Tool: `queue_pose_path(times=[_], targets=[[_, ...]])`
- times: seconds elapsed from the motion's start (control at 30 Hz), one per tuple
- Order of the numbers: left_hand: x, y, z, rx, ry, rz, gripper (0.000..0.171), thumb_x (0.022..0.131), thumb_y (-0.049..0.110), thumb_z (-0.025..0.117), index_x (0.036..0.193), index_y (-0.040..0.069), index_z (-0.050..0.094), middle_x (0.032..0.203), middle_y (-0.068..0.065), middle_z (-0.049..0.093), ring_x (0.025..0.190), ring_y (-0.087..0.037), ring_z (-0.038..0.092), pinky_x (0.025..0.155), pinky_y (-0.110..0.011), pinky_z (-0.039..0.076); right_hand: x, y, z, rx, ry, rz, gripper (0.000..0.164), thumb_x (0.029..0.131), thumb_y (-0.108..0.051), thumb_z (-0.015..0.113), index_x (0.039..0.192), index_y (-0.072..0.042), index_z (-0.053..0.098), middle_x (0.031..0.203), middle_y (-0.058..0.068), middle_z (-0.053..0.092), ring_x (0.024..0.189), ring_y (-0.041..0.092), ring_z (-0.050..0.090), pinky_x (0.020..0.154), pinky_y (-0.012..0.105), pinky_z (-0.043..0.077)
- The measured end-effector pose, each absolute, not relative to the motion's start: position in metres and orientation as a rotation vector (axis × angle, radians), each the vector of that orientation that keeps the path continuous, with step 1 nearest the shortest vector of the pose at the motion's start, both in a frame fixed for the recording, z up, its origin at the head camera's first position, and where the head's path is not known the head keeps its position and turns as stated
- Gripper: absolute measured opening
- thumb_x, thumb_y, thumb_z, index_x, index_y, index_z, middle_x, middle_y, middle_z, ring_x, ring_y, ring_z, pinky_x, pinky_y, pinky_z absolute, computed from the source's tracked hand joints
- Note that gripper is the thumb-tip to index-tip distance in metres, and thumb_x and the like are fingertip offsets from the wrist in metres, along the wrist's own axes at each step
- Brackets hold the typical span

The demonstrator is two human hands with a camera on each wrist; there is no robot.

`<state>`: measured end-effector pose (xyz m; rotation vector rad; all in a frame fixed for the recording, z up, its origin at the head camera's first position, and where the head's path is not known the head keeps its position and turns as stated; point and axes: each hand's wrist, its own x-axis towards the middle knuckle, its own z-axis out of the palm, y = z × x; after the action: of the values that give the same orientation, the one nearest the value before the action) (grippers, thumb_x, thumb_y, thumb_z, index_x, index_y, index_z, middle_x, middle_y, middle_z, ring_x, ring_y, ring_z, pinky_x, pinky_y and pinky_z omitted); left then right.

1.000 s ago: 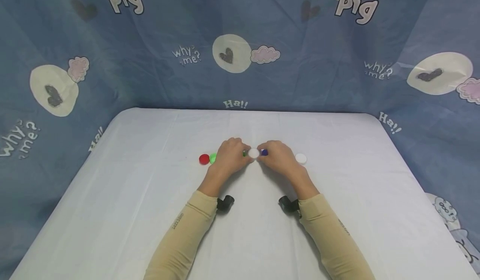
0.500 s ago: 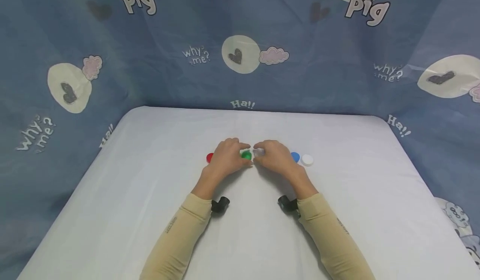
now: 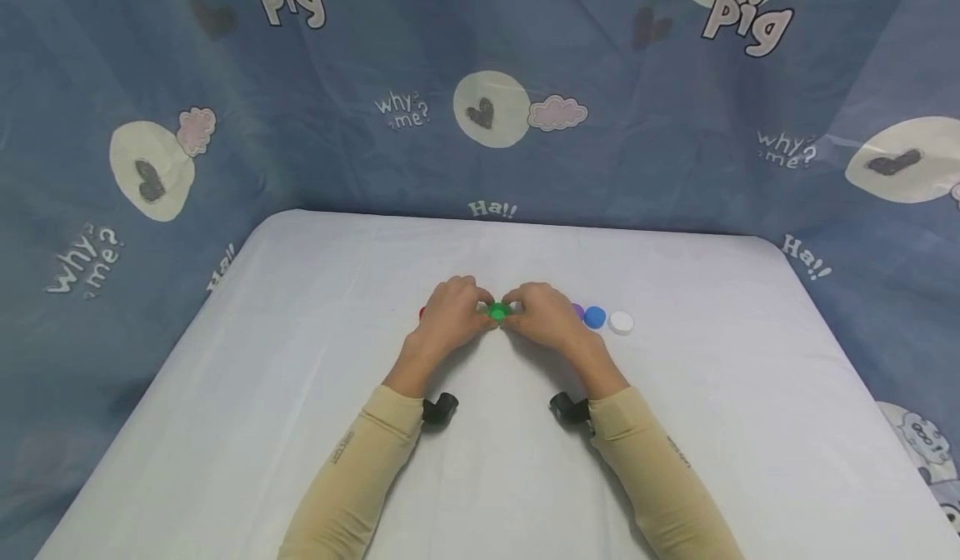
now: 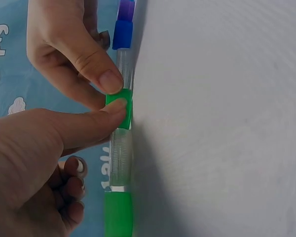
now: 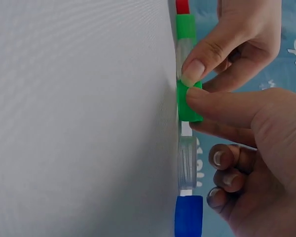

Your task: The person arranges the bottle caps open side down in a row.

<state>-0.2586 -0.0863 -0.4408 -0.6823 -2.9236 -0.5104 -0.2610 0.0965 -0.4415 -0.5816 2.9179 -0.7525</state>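
Both hands point(image 3: 498, 318) pinch green cap point(image 3: 497, 312), fingertips point(image 4: 111, 81) nearly meeting.

The setting is an improvised recording booth, not a furnished room. A table point(image 3: 300, 427) covered by a plain white sheet point(image 3: 712, 393) fills the lower part of the head view. A blue printed cloth backdrop point(image 3: 637, 152) hangs behind the table and wraps around both sides, hiding any walls or furniture. The backdrop carries cartoon motifs: cream circles with dark hearts, pink clouds, and the words "pig", "why me?" and "Ha!!". A small black camera unit point(image 3: 438, 410) is strapped at each wrist of the person, over beige sleeves point(image 3: 352, 477). Lighting is even and diffuse
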Motion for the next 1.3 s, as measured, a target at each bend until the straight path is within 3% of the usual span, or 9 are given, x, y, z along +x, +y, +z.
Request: queue_pose_path(times=[0.2, 0.4, 0.53, 0.93, 1.3], targets=[[-0.259, -0.086, -0.434, -0.688, -2.912, -0.548, 0.029, 0.081, 0.029, 0.083, 0.106, 0.016, 0.079, 0.083, -0.004, 0.063, 0.074, -0.018, 0.051, 0.067, -0.030, 0.042, -0.262, 0.101, -0.443, -0.570, 2.938, -0.811, 0.032, 0.086, -0.027, 0.075, 0.115, -0.012, 0.074, 0.109, 0.003, 0.074, 0.090, 0.018, 0.065, 0.079, 0.037, 0.053], [-0.259, -0.087, -0.430, -0.720, -2.868, -0.538, 0.033, 0.079, 0.028, 0.084, 0.110, 0.016, 0.078, 0.082, -0.002, 0.063, 0.073, -0.017, 0.051, 0.066, -0.029, 0.042, -0.261, 0.105, -0.438, -0.558, 2.923, -0.913, 0.025, 0.089, -0.026, 0.071, 0.110, -0.013, 0.075, 0.091, 0.003, 0.068, 0.072, 0.017, 0.052, 0.062, 0.030, 0.042], [-0.261, -0.087, -0.432, -0.747, -2.835, -0.533, 0.036, 0.078, 0.027, 0.085, 0.111, 0.014, 0.077, 0.083, -0.003, 0.064, 0.074, -0.017, 0.052, 0.068, -0.029, 0.044, -0.261, 0.107, -0.436, -0.543, 2.914, -0.944, 0.022, 0.090, -0.026, 0.069, 0.106, -0.012, 0.076, 0.082, 0.004, 0.061, 0.069, 0.018, 0.049, 0.060, 0.030, 0.040], [-0.263, -0.089, -0.433, -0.621, -2.915, -0.865, 0.036, 0.086, 0.042, 0.076, 0.109, 0.014, 0.077, 0.081, -0.001, 0.060, 0.073, -0.018, 0.048, 0.065, -0.031, 0.040, -0.261, 0.108, -0.435, -0.689, 2.977, -0.913, 0.032, 0.089, -0.015, 0.068, 0.121, -0.014, 0.070, 0.076, 0.001, 0.055, 0.065, 0.016, 0.045, 0.059, 0.030, 0.037], [-0.264, -0.090, -0.434, -0.645, -2.910, -0.880, 0.037, 0.092, 0.043, 0.068, 0.114, 0.015, 0.076, 0.076, -0.002, 0.054, 0.070, -0.017, 0.044, 0.062, -0.029, 0.036, -0.258, 0.109, -0.435, -0.781, 3.149, -0.753, 0.024, 0.092, -0.029, 0.071, 0.112, -0.015, 0.075, 0.077, -0.001, 0.059, 0.068, 0.015, 0.046, 0.062, 0.030, 0.039]])
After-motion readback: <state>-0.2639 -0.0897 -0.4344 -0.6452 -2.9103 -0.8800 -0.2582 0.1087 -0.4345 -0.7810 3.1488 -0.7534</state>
